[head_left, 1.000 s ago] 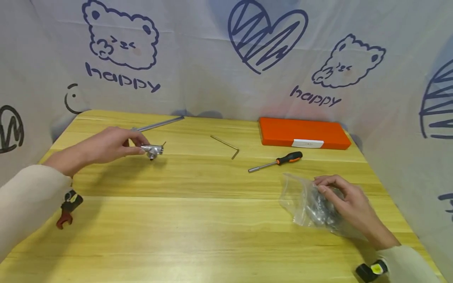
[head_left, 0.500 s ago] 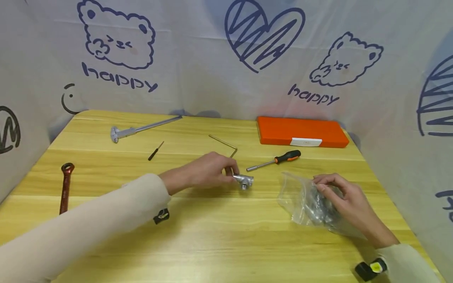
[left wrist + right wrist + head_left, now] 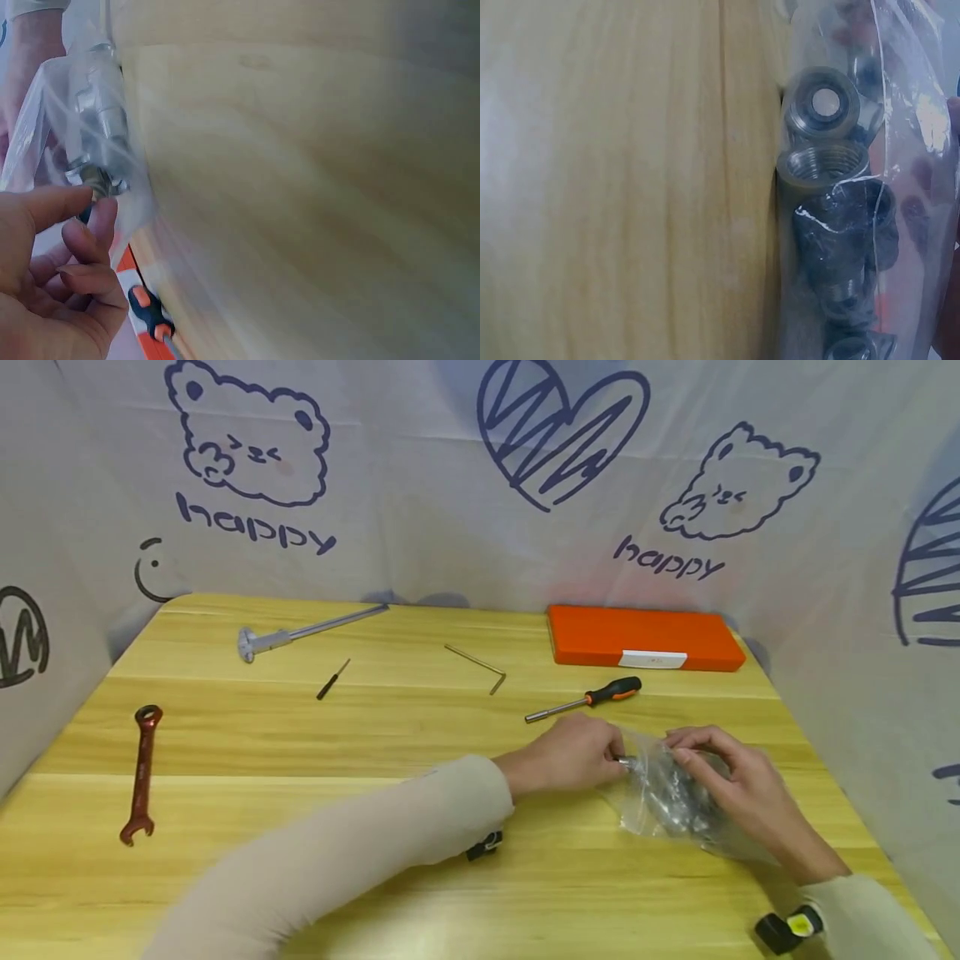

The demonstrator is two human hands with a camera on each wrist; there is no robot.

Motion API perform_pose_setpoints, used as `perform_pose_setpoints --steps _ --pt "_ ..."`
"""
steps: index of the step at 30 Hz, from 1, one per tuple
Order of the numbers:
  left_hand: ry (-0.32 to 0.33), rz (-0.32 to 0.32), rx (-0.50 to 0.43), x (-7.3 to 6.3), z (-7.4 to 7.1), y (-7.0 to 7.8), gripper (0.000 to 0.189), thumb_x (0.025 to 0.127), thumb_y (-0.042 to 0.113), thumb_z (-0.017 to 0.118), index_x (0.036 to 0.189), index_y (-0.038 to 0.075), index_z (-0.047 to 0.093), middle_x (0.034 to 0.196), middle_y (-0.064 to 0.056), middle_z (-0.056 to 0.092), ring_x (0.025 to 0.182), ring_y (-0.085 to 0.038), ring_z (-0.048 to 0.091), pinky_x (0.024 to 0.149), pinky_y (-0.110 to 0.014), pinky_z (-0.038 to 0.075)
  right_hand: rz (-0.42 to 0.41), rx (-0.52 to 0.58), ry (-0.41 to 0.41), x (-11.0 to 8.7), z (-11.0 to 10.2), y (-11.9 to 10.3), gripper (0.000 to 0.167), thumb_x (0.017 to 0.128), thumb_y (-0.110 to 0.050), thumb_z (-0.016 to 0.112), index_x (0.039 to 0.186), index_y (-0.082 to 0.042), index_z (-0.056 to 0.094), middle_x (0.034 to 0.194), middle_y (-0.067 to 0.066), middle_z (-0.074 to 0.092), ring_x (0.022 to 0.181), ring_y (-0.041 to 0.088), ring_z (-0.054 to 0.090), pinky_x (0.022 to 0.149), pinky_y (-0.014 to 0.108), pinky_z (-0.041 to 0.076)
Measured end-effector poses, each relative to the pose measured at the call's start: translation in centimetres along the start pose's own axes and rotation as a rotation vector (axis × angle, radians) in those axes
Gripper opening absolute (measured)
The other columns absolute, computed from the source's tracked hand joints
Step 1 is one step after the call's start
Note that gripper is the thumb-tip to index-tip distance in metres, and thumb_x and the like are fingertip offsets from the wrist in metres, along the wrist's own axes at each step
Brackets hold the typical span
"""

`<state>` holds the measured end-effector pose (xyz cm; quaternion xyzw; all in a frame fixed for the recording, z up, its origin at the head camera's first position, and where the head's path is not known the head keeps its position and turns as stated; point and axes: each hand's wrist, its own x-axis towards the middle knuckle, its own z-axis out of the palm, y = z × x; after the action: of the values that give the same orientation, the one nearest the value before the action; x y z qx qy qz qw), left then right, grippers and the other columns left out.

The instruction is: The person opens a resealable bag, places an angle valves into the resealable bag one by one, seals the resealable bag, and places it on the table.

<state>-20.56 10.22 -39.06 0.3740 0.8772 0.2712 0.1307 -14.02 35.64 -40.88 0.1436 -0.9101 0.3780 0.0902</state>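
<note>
My left hand (image 3: 570,753) pinches a small silvery metal pipe fitting (image 3: 627,763) between thumb and forefinger, at the mouth of a clear zip bag (image 3: 641,814). In the left wrist view, the thumb and fingertips of the left hand (image 3: 56,277) are right at the bag, and its plastic partly covers the fitting. Several metal pipe fittings (image 3: 825,161), some with threads, show through the bag in the right wrist view. My right hand (image 3: 738,781) holds the bag's upper edge with thumb and fingers while the bag rests on the table.
Behind the bag lies a black-and-orange nut driver (image 3: 585,700), with an orange box (image 3: 645,637) farther back. A bent hex key (image 3: 480,668), a small screwdriver (image 3: 333,680), a caliper (image 3: 307,633) and a red wrench (image 3: 141,775) lie on the wooden table (image 3: 337,743).
My left hand has carried the pipe fitting from the table's left side rightward to the bag's mouth, uncovering the caliper, small screwdriver and wrench. The right hand has stayed on the bag.
</note>
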Motion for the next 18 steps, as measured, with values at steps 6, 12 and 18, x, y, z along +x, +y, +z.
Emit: perform_pose_setpoints --steps 6,12,18 --pt "0.057 -0.043 -0.104 0.8 1.1 0.3 0.026 0.108 0.023 0.071 0.131 0.016 0.079 0.107 0.006 0.081 0.084 -0.004 0.067 0.073 -0.014 0.051 0.003 -0.014 -0.003 0.2 0.3 -0.1 0.007 0.111 -0.015 0.066 0.112 -0.017 0.073 0.126 -0.011 0.075 0.122 -0.013 0.061 0.102 0.004 0.044" --pt "0.03 -0.059 -0.181 -0.2 0.8 -0.6 0.028 0.107 0.023 0.072 0.133 0.017 0.078 0.121 0.004 0.082 0.106 -0.005 0.074 0.091 -0.017 0.055 0.01 -0.008 -0.015 0.3 0.4 -0.3 0.008 0.111 -0.017 0.065 0.113 -0.019 0.073 0.129 -0.008 0.075 0.123 -0.011 0.062 0.101 0.004 0.045" --pt "-0.027 -0.103 -0.26 -2.5 0.3 -0.6 0.022 0.111 0.027 0.064 0.102 0.016 0.081 0.087 0.008 0.076 0.072 -0.005 0.059 0.069 -0.018 0.047 0.035 -0.04 -0.098 1.1 -0.2 -0.3 0.013 0.113 -0.022 0.063 0.121 -0.021 0.073 0.131 -0.001 0.076 0.119 -0.007 0.065 0.095 0.008 0.051"
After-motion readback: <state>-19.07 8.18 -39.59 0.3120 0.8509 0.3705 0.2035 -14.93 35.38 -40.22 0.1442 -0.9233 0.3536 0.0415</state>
